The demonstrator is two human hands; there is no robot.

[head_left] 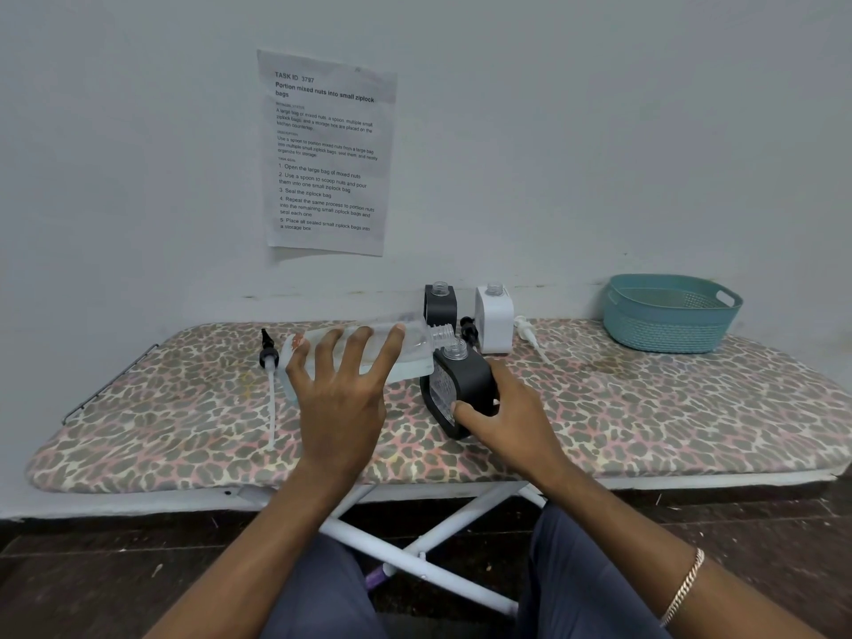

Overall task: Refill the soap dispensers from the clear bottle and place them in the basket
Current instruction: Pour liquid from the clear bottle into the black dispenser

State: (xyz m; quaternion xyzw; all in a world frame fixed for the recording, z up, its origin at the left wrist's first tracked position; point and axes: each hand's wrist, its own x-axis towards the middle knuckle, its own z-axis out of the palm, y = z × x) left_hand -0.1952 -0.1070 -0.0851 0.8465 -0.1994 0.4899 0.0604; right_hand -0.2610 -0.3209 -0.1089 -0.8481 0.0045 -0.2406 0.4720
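A printed sheet [326, 154] hung on the pale wall [599, 131]. Below it stood the bench [184, 408], covered in leopard-print cloth, on crossed white legs [422, 558] over a dark floor [92, 569].

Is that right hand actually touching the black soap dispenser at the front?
Touching. The head view shows the right hand gripping the front black dispenser, thumb pressed on its near face and fingers curled round its far side.

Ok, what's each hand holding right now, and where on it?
The left hand grips the tipped clear bottle around its middle. The right hand holds the near black dispenser by its lower body, thumb on its face.
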